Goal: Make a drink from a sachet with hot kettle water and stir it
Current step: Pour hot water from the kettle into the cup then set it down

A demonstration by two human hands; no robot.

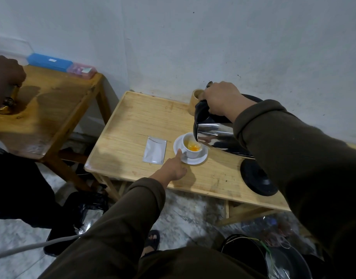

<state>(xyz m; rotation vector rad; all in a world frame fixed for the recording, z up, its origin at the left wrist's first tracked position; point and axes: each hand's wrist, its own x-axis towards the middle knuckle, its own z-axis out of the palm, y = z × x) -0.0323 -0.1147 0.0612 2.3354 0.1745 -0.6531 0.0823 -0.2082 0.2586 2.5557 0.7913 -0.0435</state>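
A white cup (pixel 193 153) stands on a white saucer (pixel 195 161) in the middle of a low wooden table (pixel 132 125). Orange liquid lies in the cup's bottom. My right hand (pixel 221 100) grips the black handle of a steel kettle (pixel 215 133), which is tilted with its spout over the cup. My left hand (pixel 174 168) rests on the table, its finger touching the saucer's rim and the cup's side. A torn silver sachet (pixel 155 150) lies flat just left of the saucer.
The kettle's black base (pixel 257 176) sits at the table's right front. A wooden cup (pixel 195 101) stands at the back by the wall. A second table (pixel 50 105) at left carries a blue box (pixel 50 62); another person's hand (pixel 5 75) is there.
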